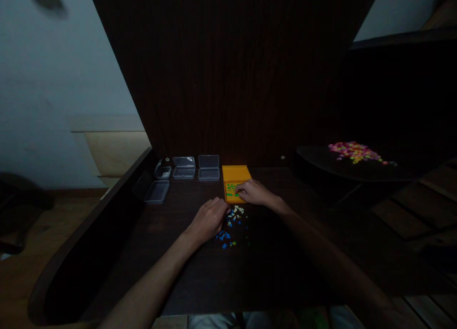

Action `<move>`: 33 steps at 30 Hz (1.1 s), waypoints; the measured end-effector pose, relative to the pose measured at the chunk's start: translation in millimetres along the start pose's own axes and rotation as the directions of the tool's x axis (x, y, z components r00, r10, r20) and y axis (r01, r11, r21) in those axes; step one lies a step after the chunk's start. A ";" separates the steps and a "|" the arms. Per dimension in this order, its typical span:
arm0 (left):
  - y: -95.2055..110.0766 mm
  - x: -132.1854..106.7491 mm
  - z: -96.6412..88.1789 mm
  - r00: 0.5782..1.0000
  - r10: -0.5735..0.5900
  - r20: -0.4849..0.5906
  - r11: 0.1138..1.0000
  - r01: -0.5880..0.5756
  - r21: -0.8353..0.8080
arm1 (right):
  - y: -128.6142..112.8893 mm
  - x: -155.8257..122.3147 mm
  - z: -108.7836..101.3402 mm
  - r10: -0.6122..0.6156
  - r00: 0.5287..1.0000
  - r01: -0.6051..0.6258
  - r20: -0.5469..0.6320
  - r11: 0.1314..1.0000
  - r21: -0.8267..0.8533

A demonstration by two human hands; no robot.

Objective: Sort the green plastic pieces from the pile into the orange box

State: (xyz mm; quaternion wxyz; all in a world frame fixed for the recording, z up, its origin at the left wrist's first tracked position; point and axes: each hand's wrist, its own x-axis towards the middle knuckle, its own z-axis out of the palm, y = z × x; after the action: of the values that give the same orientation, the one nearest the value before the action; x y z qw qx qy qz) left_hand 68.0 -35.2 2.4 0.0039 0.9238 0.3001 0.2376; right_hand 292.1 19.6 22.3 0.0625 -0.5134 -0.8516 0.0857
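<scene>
Partly filled, the tray (233,173) lay under fingers of the right hand (254,194); loose pieces (233,225) lay beneath the left hand (209,219); finger closure indeterminate.

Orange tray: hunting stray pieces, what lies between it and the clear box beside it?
Head view: only bare table between orange tray and clear box.

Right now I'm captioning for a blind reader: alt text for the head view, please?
On a dark desk, the right hand rests on an orange tray of green pieces while the left hand touches a pile of blue, white and yellow pieces. Behind, to the left, stand clear plastic boxes; a pink-yellow heap lies far right.
</scene>
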 end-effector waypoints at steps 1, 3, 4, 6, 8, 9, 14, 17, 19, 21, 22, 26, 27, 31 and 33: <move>0.1 0.1 0.0 1.000 -0.002 -0.005 1.000 0.002 -0.010 | 0.5 -1.1 -1.1 0.006 1.000 -0.006 -0.008 1.000 0.004; -0.1 0.2 0.2 1.000 -0.020 -0.014 0.998 0.019 -0.056 | 1.9 -3.7 -4.1 0.019 0.999 -0.019 -0.028 1.000 0.021; -0.5 0.2 0.5 0.999 -0.035 -0.017 0.996 0.034 -0.087 | 2.9 -5.2 -5.8 0.027 0.999 -0.026 -0.039 0.999 0.035; -1.6 0.0 1.3 0.998 -0.068 -0.019 0.986 0.064 -0.155 | 5.6 -8.3 -8.5 0.037 0.998 -0.033 -0.057 0.997 0.065; -2.9 -0.3 2.2 0.995 -0.095 -0.019 0.972 0.088 -0.217 | 8.4 -11.5 -9.4 0.037 0.996 -0.029 -0.077 0.995 0.099; -3.4 -0.5 2.6 0.994 -0.106 -0.021 0.964 0.098 -0.247 | 9.1 -13.2 -9.0 0.031 0.996 -0.020 -0.089 0.992 0.122; -3.3 -0.4 3.2 0.982 -0.184 -0.030 0.916 0.160 -0.369 | -4.2 -21.7 -3.1 -0.025 0.988 0.080 -0.154 0.930 0.360; -2.9 0.8 2.9 0.972 -0.232 -0.048 0.878 0.188 -0.440 | -22.3 -24.8 -0.5 -0.074 0.984 0.144 -0.163 0.864 0.482; -3.3 1.7 2.8 0.963 -0.262 -0.069 0.855 0.198 -0.480 | -32.4 -25.2 1.9 -0.083 0.982 0.163 -0.170 0.827 0.538; -4.2 2.4 2.7 0.955 -0.285 -0.083 0.840 0.207 -0.501 | -38.2 -24.5 6.1 -0.050 0.983 0.147 -0.177 0.793 0.592; -4.8 2.6 2.8 0.953 -0.291 -0.086 0.838 0.210 -0.504 | -39.5 -24.0 8.8 -0.028 0.983 0.135 -0.181 0.777 0.615; -6.6 2.1 3.4 0.953 -0.289 -0.094 0.847 0.209 -0.489 | -38.8 -23.3 20.0 0.014 0.980 0.122 -0.198 0.743 0.658; -6.8 1.9 3.6 0.953 -0.289 -0.093 0.848 0.210 -0.486 | -38.4 -23.6 22.0 0.017 0.979 0.124 -0.202 0.736 0.665; -6.7 2.0 4.5 0.947 -0.310 -0.082 0.827 0.226 -0.514 | -39.2 -25.3 26.0 0.029 0.974 0.138 -0.224 0.708 0.692; -6.1 2.7 4.4 0.943 -0.324 -0.081 0.811 0.233 -0.536 | -40.1 -25.7 26.9 0.031 0.972 0.145 -0.233 0.701 0.698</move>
State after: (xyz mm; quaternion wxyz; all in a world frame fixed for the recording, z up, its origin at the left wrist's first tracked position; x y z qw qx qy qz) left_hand 68.4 -28.1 -1.3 0.2624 0.8106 0.3564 0.3836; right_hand 264.2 -23.7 4.0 0.3549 -0.4290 -0.7551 0.3462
